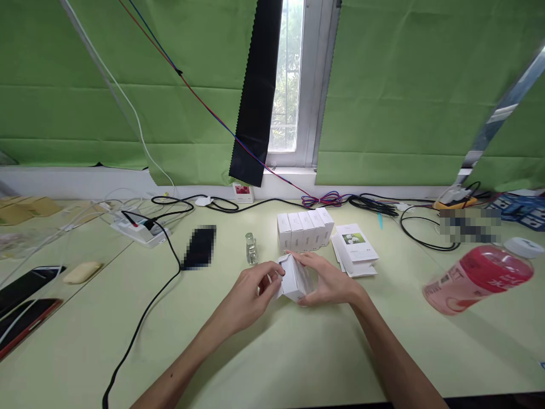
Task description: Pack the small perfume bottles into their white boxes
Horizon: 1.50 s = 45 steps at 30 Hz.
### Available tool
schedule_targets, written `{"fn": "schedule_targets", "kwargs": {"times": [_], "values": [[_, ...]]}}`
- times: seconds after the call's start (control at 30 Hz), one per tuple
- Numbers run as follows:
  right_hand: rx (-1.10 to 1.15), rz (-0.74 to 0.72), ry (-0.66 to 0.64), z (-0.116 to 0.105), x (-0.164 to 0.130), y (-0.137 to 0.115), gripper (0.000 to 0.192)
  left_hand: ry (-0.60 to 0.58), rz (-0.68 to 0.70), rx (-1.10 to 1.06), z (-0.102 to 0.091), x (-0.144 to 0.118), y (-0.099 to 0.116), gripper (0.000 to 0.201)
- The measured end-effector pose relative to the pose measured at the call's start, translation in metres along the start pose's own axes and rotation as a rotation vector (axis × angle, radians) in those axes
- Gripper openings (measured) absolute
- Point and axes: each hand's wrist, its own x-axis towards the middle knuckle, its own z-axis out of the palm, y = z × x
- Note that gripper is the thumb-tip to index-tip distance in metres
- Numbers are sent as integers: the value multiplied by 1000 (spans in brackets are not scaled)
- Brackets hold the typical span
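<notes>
**Small white box being worked between both hands**

Both hands meet over the middle of the pale green counter [272,352], around one small white box [293,278]. The right hand [326,284] cups it from the far and right side, fingers curled round its body. The left hand [251,292] is closed at its near end, fingertips pinching what looks like a flap (whether it is being tucked in or pulled out I cannot tell).

Just behind the hands stands a row of finished-looking white boxes [304,230], upright and touching. Right of that row lies a small stack of flat printed cards [354,250]. A little glass bottle [251,248] stands by itself just left of the row, outside any box.

As a judgement: several boxes appear done, one is in hand, and the loose bottle and flat stack suggest more remain.

Further off: a power strip [142,230] with a black cable [145,318], and a pink bottle [479,278] lying on its side.
</notes>
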Motion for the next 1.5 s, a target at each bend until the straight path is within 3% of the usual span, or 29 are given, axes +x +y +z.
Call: {"fn": "schedule_targets", "kwargs": {"times": [0.2,0.37,0.43,0.63,0.87,1.1,1.2,1.33,1.5], "values": [[-15,41,-17,1,1,-5,110,-130,-206,-349,-1,3,-4,28],[-26,67,-31,2,2,-8,111,-192,-218,-477,-11,3,2,36],[-29,80,-37,2,2,-9,111,-190,-162,-438,-12,3,4,35],[-44,94,-56,1,3,-15,110,-27,42,-135,-9,6,-1,28],[-65,108,-73,2,3,-16,113,-80,-27,19,-15,4,-7,33],[-82,104,-93,0,3,-17,108,-175,-85,-165,-9,4,-10,22],[-92,99,-100,-2,3,-16,104,-189,-111,-271,-4,9,-15,27],[-116,102,-114,-3,2,-13,101,-132,-164,-362,7,13,-24,30],[-156,84,-116,-1,2,-13,97,55,-136,-350,29,14,-34,26]]}}
